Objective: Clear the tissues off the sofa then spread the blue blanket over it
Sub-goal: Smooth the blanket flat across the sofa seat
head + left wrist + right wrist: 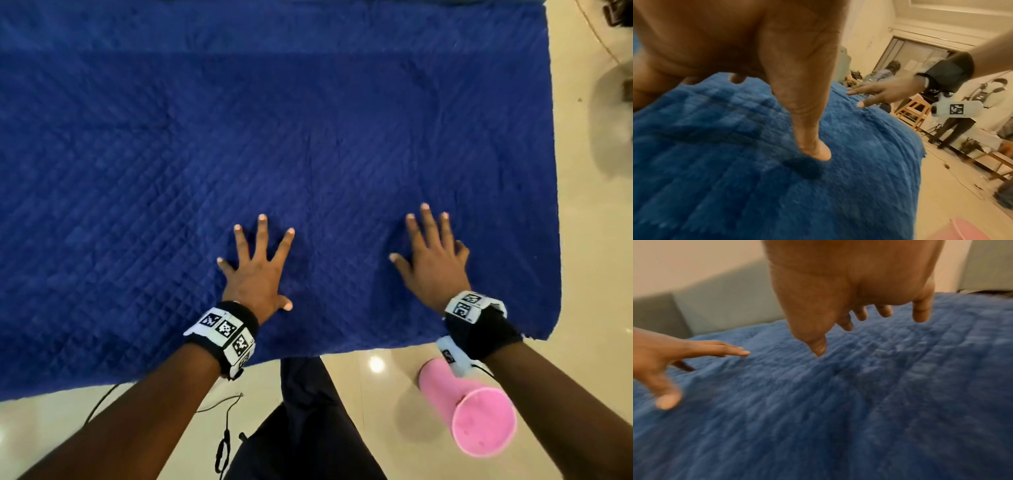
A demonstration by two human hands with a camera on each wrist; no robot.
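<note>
The blue quilted blanket (274, 144) lies spread flat over the sofa and fills most of the head view. My left hand (257, 267) lies palm down on it near the front edge, fingers straight and splayed. My right hand (431, 253) rests flat on the blanket further right, fingers also spread. The left wrist view shows my thumb (813, 149) pressing into the plush blanket (735, 178) and the right hand (884, 92) beyond. In the right wrist view my fingers (920, 311) hang over the blanket (859, 402). No tissues show.
A pink cylindrical bin (469, 407) lies on its side on the cream tiled floor (582, 240) under my right forearm. Black cables (226, 442) trail on the floor by my legs. The sofa's grey back (715, 305) rises behind. People and wooden chairs (914, 110) stand further off.
</note>
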